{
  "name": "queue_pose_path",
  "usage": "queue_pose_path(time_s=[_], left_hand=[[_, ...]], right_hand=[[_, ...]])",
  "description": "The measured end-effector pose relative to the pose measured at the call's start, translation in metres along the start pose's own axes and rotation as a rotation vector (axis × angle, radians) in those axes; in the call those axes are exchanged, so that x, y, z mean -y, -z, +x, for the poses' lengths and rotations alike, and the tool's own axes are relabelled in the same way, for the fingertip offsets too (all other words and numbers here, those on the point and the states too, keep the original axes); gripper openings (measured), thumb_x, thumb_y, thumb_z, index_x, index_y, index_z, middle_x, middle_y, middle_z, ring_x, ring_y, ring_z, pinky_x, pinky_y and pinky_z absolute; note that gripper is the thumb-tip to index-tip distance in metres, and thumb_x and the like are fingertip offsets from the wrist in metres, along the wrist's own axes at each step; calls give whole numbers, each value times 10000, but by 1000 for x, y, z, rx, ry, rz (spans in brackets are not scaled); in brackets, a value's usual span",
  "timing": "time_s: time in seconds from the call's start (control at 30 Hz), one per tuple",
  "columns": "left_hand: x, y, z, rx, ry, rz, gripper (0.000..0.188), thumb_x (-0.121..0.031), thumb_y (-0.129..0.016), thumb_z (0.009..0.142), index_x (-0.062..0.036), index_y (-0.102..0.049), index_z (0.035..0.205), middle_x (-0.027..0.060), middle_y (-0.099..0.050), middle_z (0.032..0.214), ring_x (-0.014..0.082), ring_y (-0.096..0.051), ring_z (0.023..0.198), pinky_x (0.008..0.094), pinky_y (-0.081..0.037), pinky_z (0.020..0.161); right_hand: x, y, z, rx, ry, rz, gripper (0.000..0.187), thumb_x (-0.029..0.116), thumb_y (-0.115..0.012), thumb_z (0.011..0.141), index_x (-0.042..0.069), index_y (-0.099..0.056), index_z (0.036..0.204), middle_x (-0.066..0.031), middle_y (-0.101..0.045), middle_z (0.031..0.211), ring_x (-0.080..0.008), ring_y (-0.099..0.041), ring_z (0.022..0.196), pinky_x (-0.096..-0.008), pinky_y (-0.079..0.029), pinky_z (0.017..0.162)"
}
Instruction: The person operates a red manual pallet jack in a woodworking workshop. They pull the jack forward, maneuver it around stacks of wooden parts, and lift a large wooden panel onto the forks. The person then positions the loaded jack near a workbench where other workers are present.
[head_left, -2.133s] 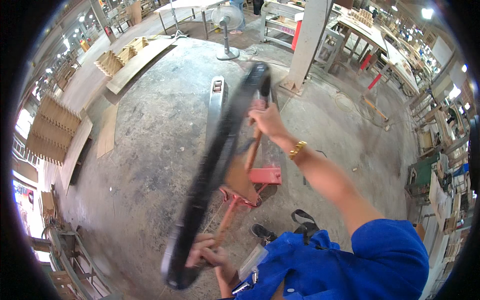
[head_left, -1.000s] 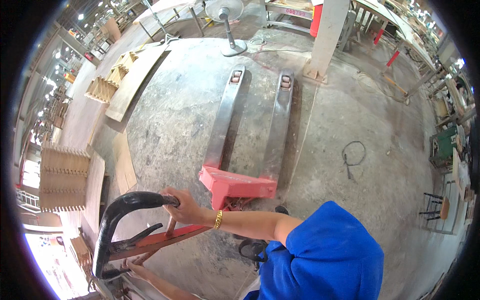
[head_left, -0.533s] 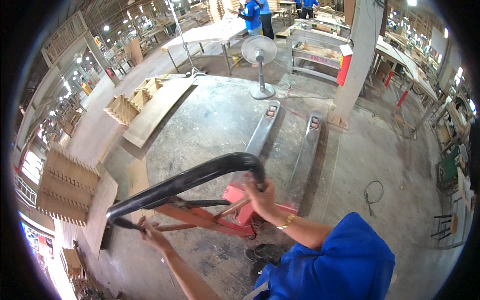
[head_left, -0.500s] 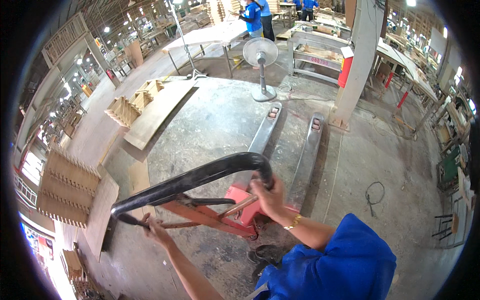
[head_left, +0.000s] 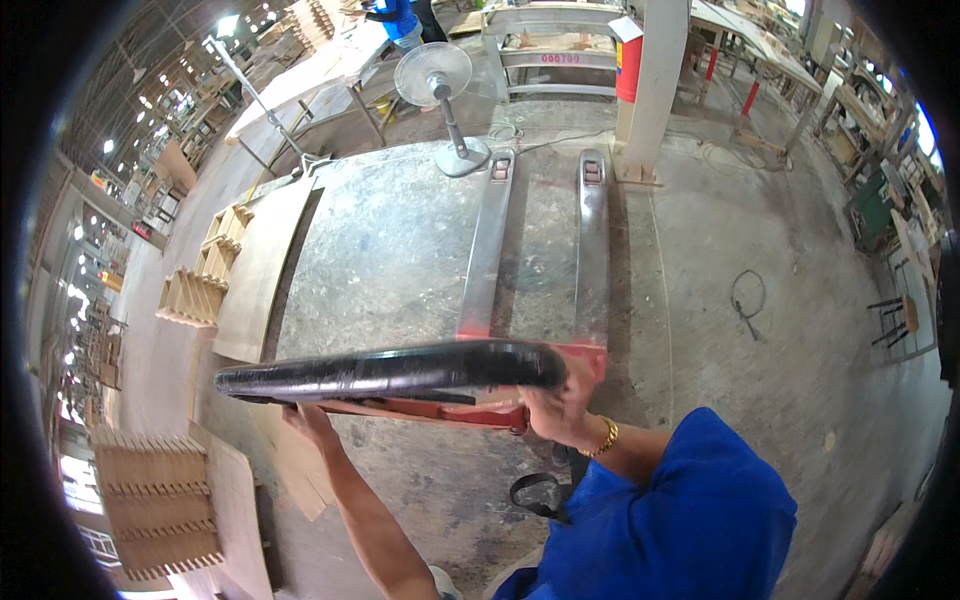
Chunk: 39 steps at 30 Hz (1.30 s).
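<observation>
A pallet jack stands in front of me, its thick black loop handle (head_left: 390, 368) running crosswise near my chest. My left hand (head_left: 312, 424) is closed on the handle's left side, its fingers partly hidden beneath the bar. On the right end, my right hand (head_left: 560, 408) is wrapped round the grip, with a gold bracelet at the wrist. Beyond the handle lie the red base (head_left: 590, 356) and two grey metal forks, the left fork (head_left: 487, 250) and the right fork (head_left: 592, 250), low over the floor and pointing away with nothing on them.
A standing fan (head_left: 440, 90) is just past the left fork's tip. A post (head_left: 655, 90) with a red extinguisher (head_left: 628, 70) rises beyond the right fork. Boards (head_left: 268, 270) and stacked wooden pieces (head_left: 158, 500) lie at left. A cable (head_left: 747, 300) is on the floor at right.
The handle has swung from a slant to nearly level across my view, both hands moving with it. The forks now point straighter ahead, and the fan sits further left in view.
</observation>
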<state>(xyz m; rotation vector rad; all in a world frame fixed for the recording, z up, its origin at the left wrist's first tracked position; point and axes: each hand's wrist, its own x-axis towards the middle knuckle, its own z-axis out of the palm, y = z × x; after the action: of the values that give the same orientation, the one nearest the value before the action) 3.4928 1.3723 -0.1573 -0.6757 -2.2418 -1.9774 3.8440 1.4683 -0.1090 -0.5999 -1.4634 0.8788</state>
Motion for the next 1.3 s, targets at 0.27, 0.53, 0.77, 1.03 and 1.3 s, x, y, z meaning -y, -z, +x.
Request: queue_pose_path(time_s=[0.27, 0.53, 0.77, 1.03, 1.3], left_hand=[[13, -122, 71, 189, -90, -76, 227, -165, -457, 890, -33, -561, 1042, 0, -476, 578, 72, -415, 491, 212, -408, 521], [12, -220, 101, 310, -487, -27, 449, -400, -521, 889, -5, -484, 1101, 68, -521, 897, 167, -501, 802, 366, -475, 762], [-8, -313, 127, 428, 50, -422, 234, -174, -523, 904, 29, -574, 1008, 18, -524, 592, 77, -497, 531, 209, -354, 454], [-26, -400, 134, 522, 62, -574, 185, -128, -537, 886, 42, -560, 956, 44, -545, 647, 98, -511, 567, 252, -404, 504], [-35, -450, 145, 557, -165, -669, 123, -108, -561, 871, 15, -559, 867, 17, -514, 611, 95, -481, 534, 280, -392, 482]], right_hand=[[-50, -6, 65, -2, 146, 137, 207, 100, -639, 807, -72, -617, 921, -146, -651, 753, -214, -615, 591, -325, -487, 532], [-105, -1, 121, -318, 118, -250, 271, 230, -605, 814, -39, -619, 841, -119, -648, 768, -214, -638, 692, -325, -517, 633], [-155, -11, 179, -643, 33, -227, 98, -2, -535, 874, 24, -546, 780, 37, -460, 591, -34, -399, 468, -202, -278, 401], [-179, 2, 257, -794, 21, -485, 125, 90, -541, 915, 10, -636, 927, 76, -456, 590, -4, -371, 479, -196, -269, 421], [-210, 20, 307, -945, -28, -714, 147, 85, -528, 892, 23, -662, 900, 55, -464, 577, -49, -400, 458, -230, -301, 431]])
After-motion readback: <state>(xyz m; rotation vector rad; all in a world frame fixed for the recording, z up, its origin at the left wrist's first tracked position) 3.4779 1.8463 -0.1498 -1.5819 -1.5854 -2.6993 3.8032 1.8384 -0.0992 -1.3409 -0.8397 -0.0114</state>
